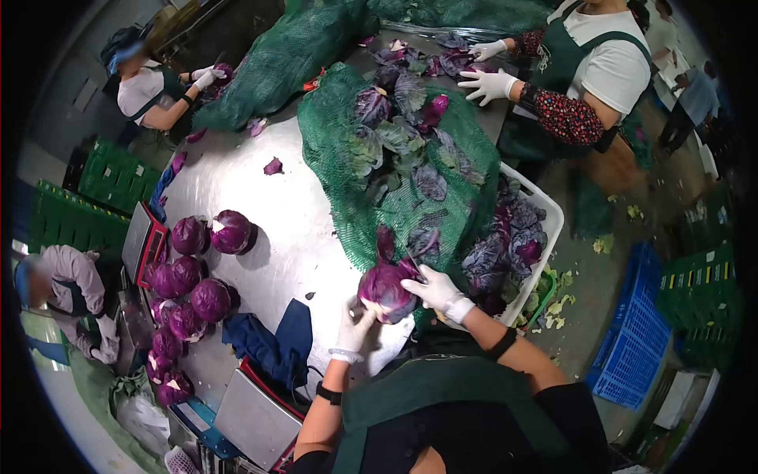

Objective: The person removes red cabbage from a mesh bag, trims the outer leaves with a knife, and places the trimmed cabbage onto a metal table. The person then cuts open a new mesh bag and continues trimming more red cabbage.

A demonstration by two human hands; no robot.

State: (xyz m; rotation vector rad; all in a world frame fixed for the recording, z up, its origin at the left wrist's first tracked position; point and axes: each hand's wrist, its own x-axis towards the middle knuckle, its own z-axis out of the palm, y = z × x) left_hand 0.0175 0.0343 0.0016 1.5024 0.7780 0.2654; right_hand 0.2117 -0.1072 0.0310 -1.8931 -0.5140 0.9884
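Note:
A red cabbage with a pale cut patch is held in front of my body, over the near edge of the metal table. My left hand, in a white glove, grips its lower left side with thumb and fingers. On the other side, my gloved right hand is closed around a small knife, whose thin blade points up and away; its handle is hidden in the fingers. A loose purple leaf stands up behind the cabbage. Beyond it, a green mesh sack lies under many loose outer leaves.
Several trimmed red cabbages sit at the table's left, near scales and a dark blue cloth. A white crate of leaves stands right. Co-workers' gloved hands touch leaves at the far right and a cabbage far left.

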